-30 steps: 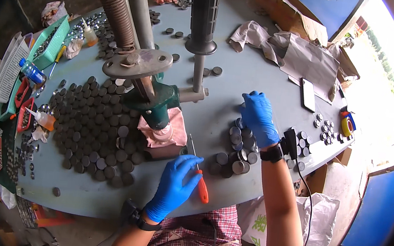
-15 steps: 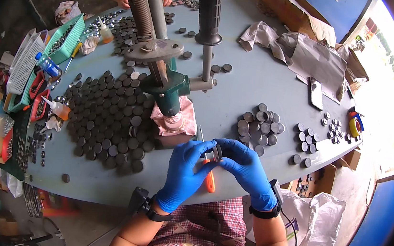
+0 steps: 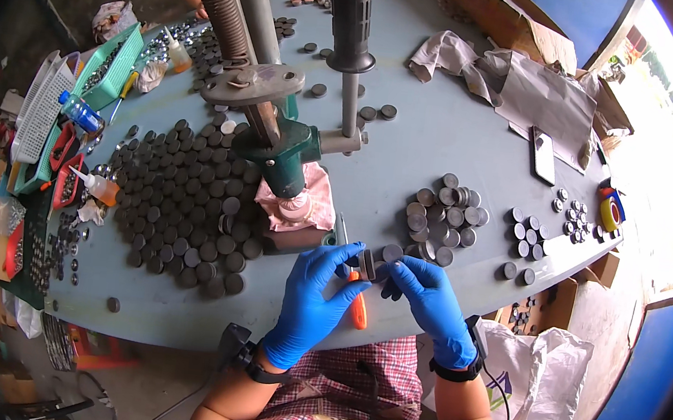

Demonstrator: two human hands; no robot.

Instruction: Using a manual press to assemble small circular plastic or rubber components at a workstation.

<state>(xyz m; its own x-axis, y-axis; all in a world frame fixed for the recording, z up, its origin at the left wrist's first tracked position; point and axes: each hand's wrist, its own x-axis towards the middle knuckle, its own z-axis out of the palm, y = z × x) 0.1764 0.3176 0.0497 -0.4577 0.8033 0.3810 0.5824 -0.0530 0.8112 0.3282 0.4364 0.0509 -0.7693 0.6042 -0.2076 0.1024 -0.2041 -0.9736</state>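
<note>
Left hand [image 3: 308, 309] gripping dark round disc [image 3: 366, 264] edge-on between thumb and fingers, above table [image 3: 178, 316] near edge; right hand [image 3: 430, 306] holding more dark discs [image 3: 392, 253] at curled fingertips, exact grip partly hidden. Apparently separating or checking discs; next move likely calling for steady pinch. Orange-handled screwdriver [image 3: 358, 312] lying beneath, crowding hands; green lever press [image 3: 285, 168] standing beyond.

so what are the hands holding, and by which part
The left hand holds a dark round disc by its rim; whether the right hand grips one is unclear.
</note>
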